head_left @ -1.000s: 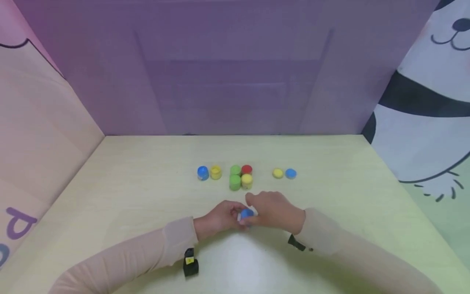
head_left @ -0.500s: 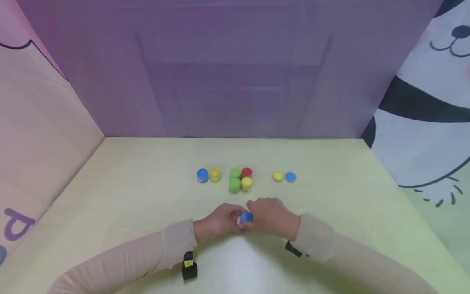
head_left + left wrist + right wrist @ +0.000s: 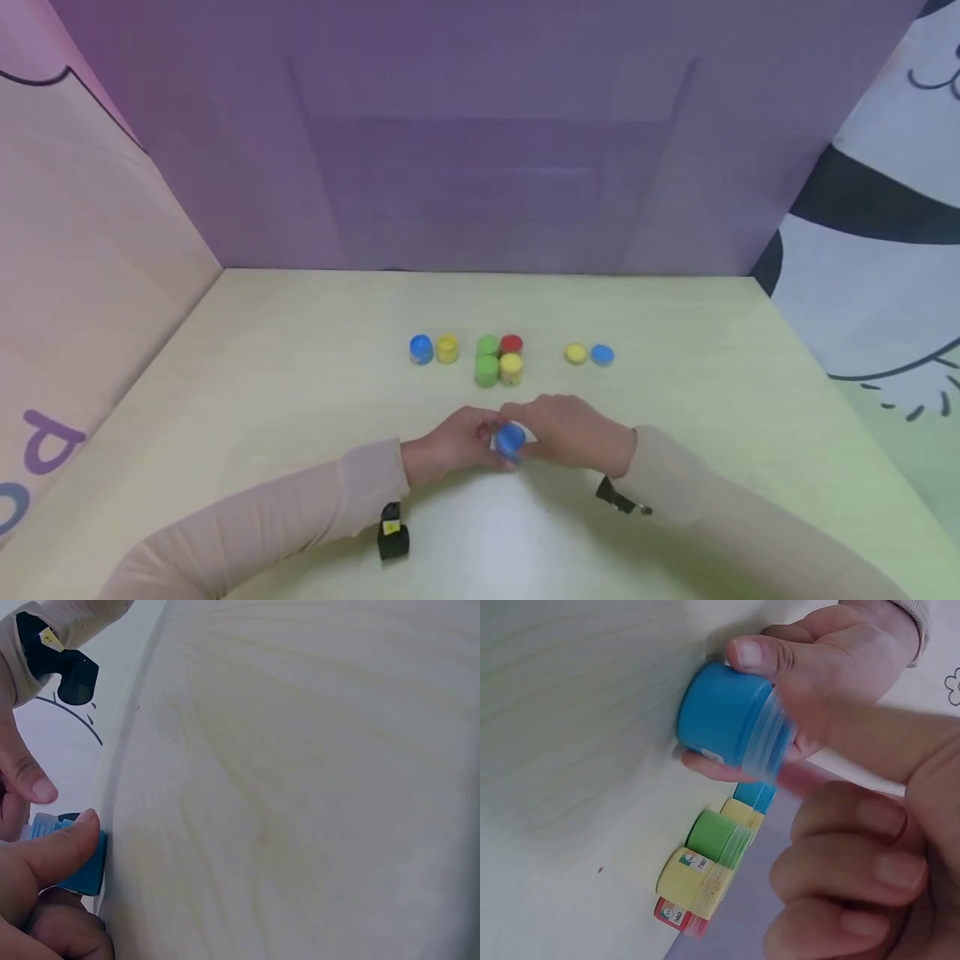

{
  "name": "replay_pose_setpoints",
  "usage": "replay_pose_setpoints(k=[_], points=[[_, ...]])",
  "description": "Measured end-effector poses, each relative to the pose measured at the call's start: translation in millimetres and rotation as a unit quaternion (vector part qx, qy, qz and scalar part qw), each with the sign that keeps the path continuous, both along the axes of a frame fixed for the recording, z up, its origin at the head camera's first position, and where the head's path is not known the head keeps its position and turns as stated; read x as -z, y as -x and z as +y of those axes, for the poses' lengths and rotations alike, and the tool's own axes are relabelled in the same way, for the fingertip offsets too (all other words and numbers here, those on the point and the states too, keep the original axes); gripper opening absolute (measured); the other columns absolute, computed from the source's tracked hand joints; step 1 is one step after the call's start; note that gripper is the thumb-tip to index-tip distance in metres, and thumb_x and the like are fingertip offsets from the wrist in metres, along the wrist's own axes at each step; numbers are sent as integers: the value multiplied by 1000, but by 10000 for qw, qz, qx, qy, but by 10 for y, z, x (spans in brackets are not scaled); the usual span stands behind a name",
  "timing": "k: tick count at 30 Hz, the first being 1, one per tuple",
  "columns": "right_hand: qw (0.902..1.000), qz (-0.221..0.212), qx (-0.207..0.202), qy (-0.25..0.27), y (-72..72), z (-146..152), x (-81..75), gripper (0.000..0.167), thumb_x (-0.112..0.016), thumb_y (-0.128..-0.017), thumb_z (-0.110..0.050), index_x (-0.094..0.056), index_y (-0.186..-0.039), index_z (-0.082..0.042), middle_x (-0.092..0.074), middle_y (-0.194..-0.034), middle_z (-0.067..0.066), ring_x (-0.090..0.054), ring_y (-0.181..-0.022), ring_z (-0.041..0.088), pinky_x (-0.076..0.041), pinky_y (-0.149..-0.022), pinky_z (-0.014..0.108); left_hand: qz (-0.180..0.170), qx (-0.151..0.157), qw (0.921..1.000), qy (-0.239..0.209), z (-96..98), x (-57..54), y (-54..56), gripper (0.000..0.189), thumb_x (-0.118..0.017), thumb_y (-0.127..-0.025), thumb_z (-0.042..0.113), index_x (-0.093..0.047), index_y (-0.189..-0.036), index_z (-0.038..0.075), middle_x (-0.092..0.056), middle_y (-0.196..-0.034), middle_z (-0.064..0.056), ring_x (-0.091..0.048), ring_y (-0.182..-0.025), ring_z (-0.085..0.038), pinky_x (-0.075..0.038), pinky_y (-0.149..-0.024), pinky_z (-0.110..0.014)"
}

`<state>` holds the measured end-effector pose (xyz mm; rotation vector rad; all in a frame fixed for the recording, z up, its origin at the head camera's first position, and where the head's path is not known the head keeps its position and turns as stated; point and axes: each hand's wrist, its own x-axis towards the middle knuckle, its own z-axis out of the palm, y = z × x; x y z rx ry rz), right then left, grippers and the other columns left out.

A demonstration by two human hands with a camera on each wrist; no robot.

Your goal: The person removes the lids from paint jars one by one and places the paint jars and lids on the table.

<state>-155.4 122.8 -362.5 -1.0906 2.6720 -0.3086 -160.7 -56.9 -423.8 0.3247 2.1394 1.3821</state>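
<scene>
The left hand (image 3: pixel 453 442) grips a small blue jar (image 3: pixel 511 442) just above the table, near its front middle. In the right wrist view the left thumb lies on one side of the blue jar (image 3: pixel 718 711) and a finger on the other. The right hand (image 3: pixel 573 433) is at the jar's top, its thumb and index finger around a pale, ridged band; these fingers are blurred. Its other fingers (image 3: pixel 847 855) are curled and hold nothing. Whether a lid sits on the held jar is hard to tell. The left wrist view shows part of the jar (image 3: pixel 86 866) behind the left thumb.
Behind the hands stand two green jars (image 3: pixel 487 371), a red jar (image 3: pixel 512 345) and a yellow jar (image 3: pixel 511 369), grouped together. Farther left are an open blue jar (image 3: pixel 422 350) and an open yellow jar (image 3: pixel 447 349). A yellow lid (image 3: pixel 576 354) and a blue lid (image 3: pixel 602 355) lie to the right.
The right thumb has drawn back to the right from across the jar's top, so more of the blue top shows. The left hand keeps its grip, and the view has shifted slightly.
</scene>
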Motion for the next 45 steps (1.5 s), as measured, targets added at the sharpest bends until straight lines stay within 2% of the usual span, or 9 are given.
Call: replay_pose_setpoints(k=[7,13,17,21,25,32,36,41,45], points=[[9977,165,642,-148,-33,-57,33,42,-69,-80,-49,-52,-87,-11,-39,-57,-5,-34,-50,8,-26,-45,21,70,-66,9998,174,-18,-9,18,30,-73,-81,10,-68,-110,14,-65,-100,0,-51,-91,-14,-43,-86,-33],[9928,189,1148,-302,-85,-122,79,43,-69,-80,-49,-52,-77,-10,-37,-55,-2,-35,-48,12,-26,-45,23,24,-148,9999,22,-5,7,-13,30,-74,-78,6,-69,-108,13,-67,-105,-1,-55,-97,-13,-47,-91,-34],[9934,252,1066,-341,-73,-135,76,38,-68,-84,-42,-53,-77,-8,-36,-54,-2,-35,-48,12,-27,-45,23,-62,-111,9999,-105,5,11,-9,30,-76,-77,8,-69,-105,14,-69,-104,1,-57,-97,-12,-46,-94,-34],[9961,380,740,-304,-49,-115,56,33,-70,-84,-37,-52,-80,-9,-39,-56,-3,-37,-50,11,-30,-46,21,8,-35,9999,-100,1,4,6,30,-77,-76,11,-69,-105,15,-67,-102,2,-53,-93,-12,-44,-86,-30],[9984,200,441,-297,-25,-93,26,28,-72,-83,-30,-50,-85,-12,-45,-60,-4,-40,-54,10,-34,-50,21,50,31,9999,-94,-10,-2,8,37,-78,-75,11,-68,-111,16,-65,-101,2,-47,-88,-14,-39,-78,-26],[9997,-196,117,-131,0,-59,-26,23,-72,-82,-17,-55,-98,-14,-60,-73,-5,-49,-62,10,-43,-61,23,-35,55,10000,-75,-9,-2,9,48,-78,-76,15,-64,-120,23,-64,-108,5,-46,-91,-16,-37,-80,-29],[9997,-136,-125,155,7,-15,-13,30,-73,-81,-19,-57,-106,-12,-65,-79,-3,-52,-65,8,-44,-63,22,-61,34,10000,-37,-14,5,17,49,-78,-76,14,-63,-122,19,-59,-96,5,-44,-86,-15,-36,-75,-27],[9991,52,376,181,-26,-48,31,39,-70,-81,-44,-54,-93,-10,-46,-60,-6,-38,-51,6,-30,-46,19,-94,-20,9999,-118,-28,-1,13,36,-70,-82,8,-65,-118,11,-61,-81,1,-51,-81,-10,-41,-74,-24],[9947,422,913,-195,-61,-113,62,47,-65,-81,-54,-48,-78,-11,-33,-54,-5,-31,-46,9,-22,-42,21,-253,-58,9990,-362,-17,0,1,30,-69,-82,6,-66,-112,9,-72,-95,-5,-64,-92,-13,-48,-90,-28]])
